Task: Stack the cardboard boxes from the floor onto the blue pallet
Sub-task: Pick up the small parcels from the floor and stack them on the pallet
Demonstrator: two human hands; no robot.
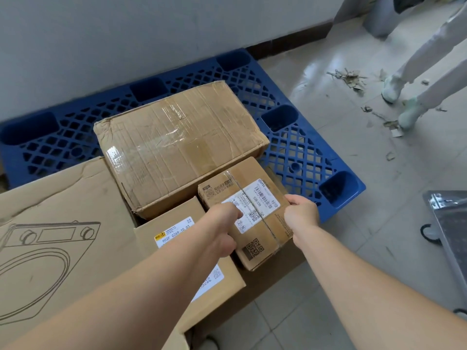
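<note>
A blue lattice pallet (290, 147) lies against the wall. On it rests a big taped cardboard box (177, 145). In front of that box I hold a small labelled box (257, 198) with both hands: my left hand (223, 228) grips its left side, my right hand (300, 213) its right edge. The small box sits at the pallet's near edge, tilted slightly. Just left of it is a medium box with a white label (177, 231), partly hidden by my left arm. A large box printed with an appliance drawing (58, 223) fills the left.
Another person's legs in white trousers and boots (404, 97) stand at the back right among cardboard scraps (351, 79) on the tiled floor. A metal cart with a wheel (447, 223) is at the right edge. A grey bin (381, 16) stands by the wall.
</note>
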